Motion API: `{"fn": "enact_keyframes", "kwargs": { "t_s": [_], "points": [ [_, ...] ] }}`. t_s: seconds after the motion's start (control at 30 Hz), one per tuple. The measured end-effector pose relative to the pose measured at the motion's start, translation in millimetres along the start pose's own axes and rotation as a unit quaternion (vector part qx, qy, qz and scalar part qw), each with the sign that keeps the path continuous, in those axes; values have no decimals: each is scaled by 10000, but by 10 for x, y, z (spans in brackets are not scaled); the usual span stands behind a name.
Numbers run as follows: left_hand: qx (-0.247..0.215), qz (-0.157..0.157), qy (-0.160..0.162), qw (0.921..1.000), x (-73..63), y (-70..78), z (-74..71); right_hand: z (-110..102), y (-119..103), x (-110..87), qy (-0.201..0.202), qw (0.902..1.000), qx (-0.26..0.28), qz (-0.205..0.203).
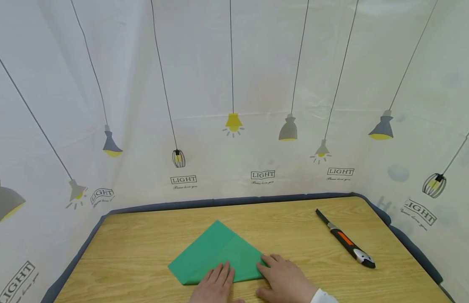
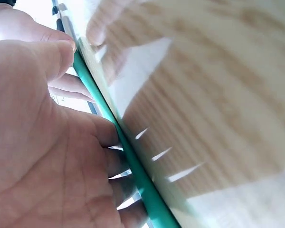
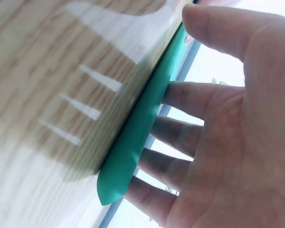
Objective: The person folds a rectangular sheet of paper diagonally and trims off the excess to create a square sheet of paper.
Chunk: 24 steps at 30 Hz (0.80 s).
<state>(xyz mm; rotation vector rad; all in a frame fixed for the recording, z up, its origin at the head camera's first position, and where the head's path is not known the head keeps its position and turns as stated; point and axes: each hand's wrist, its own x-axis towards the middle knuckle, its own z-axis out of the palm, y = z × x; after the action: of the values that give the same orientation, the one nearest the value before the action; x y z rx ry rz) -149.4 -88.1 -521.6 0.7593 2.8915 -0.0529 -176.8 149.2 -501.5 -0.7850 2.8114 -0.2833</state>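
A green sheet of paper (image 1: 213, 252), folded with a straight near edge and a point at the far side, lies on the wooden table. My left hand (image 1: 216, 284) rests on its near edge around the middle, fingers extended. On the right corner, the fingertips of my right hand (image 1: 285, 277) press the paper, with the thumb spread toward me. In the left wrist view the folded edge of the green paper (image 2: 137, 173) runs under the fingers. The right wrist view shows the paper's corner (image 3: 118, 180) below several straight fingers.
A black utility knife (image 1: 346, 240) with an orange inlay and silver end lies on the right of the table (image 1: 143, 227). White curtain-like sheeting (image 1: 204, 84) printed with lamps surrounds the table, whose far edge has a dark blue border (image 1: 219, 202).
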Motion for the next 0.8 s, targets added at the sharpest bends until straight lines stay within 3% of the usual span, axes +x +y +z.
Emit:
{"fn": "enact_keyframes", "kwargs": {
  "t_s": [0.23,0.37,0.6,0.8],
  "points": [
    [-512,311,-446,9972,0,-95,-37,17,7,15,15,10000,-94,8],
    [-527,487,-452,9964,-11,-136,-30,12,-4,11,9,9999,-113,22],
    [-496,355,-519,9968,13,-129,-9,-6,-26,8,-4,9997,-232,-8],
    [-327,453,-446,9974,-5,-129,-11,47,-97,-4,187,9965,-685,-432]
  ]
}}
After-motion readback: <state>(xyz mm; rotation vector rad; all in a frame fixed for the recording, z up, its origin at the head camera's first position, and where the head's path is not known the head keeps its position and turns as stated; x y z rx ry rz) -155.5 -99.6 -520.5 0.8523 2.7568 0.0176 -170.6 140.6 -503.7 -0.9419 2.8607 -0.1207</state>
